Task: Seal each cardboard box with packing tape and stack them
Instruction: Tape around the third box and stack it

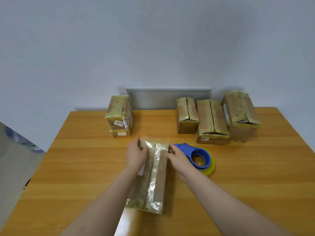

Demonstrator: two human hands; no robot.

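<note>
Grips a long cardboard box [154, 178] at its far end, fingers of left hand [135, 155] and right hand [179, 160] curled round opposite edges. Lies just left of the blue tape dispenser [196, 155] on the wooden bench [255, 176], long axis pointing away. Shows crinkled glossy tape over matt brown card. Likely next: onto the stack [119, 114] beyond, left of the dispenser.

Your left hand [135, 155] grips the far left corner of the taped box [156, 181], which lies lengthwise at mid-worktop [76, 167]. Your right hand [179, 160] holds its far right edge, thumb on top. The blue tape dispenser [196, 156] lies flat just right of that hand. At the back edge: two-box stack [119, 114] left, three single boxes [212, 120] right, side by side.
</note>
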